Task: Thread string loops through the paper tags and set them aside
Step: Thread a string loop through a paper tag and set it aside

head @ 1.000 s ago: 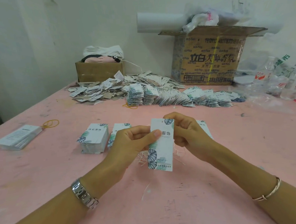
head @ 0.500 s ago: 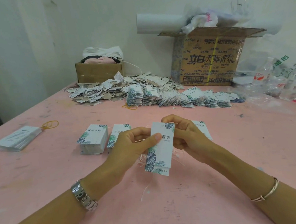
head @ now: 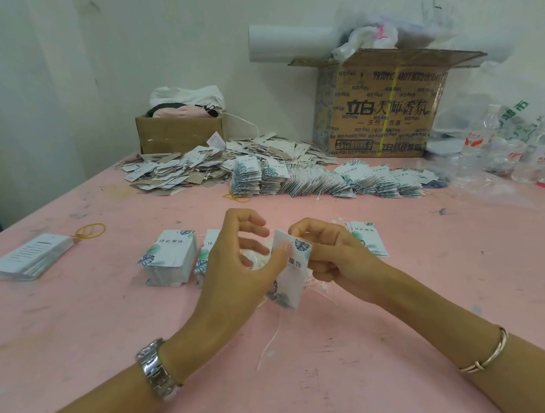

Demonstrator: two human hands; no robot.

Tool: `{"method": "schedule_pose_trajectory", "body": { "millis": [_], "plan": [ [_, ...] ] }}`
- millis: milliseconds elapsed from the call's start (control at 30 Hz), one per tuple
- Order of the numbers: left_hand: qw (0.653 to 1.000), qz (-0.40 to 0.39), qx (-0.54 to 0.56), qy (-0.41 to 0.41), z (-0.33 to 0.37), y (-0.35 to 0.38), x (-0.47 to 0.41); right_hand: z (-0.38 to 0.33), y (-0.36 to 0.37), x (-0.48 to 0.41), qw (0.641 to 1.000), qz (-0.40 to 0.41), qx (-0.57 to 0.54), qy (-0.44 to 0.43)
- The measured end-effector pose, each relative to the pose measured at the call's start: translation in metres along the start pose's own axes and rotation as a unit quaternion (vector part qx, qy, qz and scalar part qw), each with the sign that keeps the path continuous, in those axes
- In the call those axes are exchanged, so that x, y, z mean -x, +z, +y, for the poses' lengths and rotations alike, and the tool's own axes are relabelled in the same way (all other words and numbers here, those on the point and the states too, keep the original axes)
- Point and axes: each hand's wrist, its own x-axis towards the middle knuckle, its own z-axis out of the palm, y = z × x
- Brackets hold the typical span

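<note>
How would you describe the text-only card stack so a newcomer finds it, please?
On the pink table, look to the left edge. A card stack lies there, beside a yellow rubber band. Unlike the leaf-printed tag stacks nearby, its top shows only text lines.

Left hand (head: pixel 237 273) and right hand (head: pixel 332 253) holding leaf-print tag (head: pixel 292 274), strings (head: pixel 318 286) beneath, pink table (head: pixel 309 384)
</note>
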Motion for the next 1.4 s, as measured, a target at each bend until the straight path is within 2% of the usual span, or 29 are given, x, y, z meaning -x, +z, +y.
{"method": "schedule_pose_trajectory", "body": {
  "millis": [133, 433, 733, 833, 1033, 1400],
  "plan": [
    [0.991, 0.038, -0.081, 0.099, 0.002, -0.002, 0.000, 0.000, 0.000, 0.000, 1.000, -0.008, -0.002, 0.005],
    [0.977, 0.052, -0.113, 0.174, 0.007, -0.005, 0.001, 0.001, -0.003, -0.001, 0.999, -0.024, -0.032, 0.037],
    [0.985, 0.056, -0.117, 0.112, 0.009, -0.003, 0.002, 0.003, -0.014, -0.004, 0.996, -0.062, -0.010, 0.065],
    [0.985, 0.071, -0.119, 0.107, 0.008, -0.004, 0.001, 0.003, -0.022, -0.006, 0.996, -0.023, -0.052, 0.070],
    [0.997, 0.055, -0.033, 0.043, 0.004, -0.006, 0.000, 0.003, -0.037, -0.009, 0.989, 0.073, -0.118, 0.049],
    [0.997, 0.060, -0.025, 0.044, -0.001, -0.006, -0.001, 0.002, -0.046, -0.012, 0.963, 0.216, -0.157, 0.049]
  ]
}}
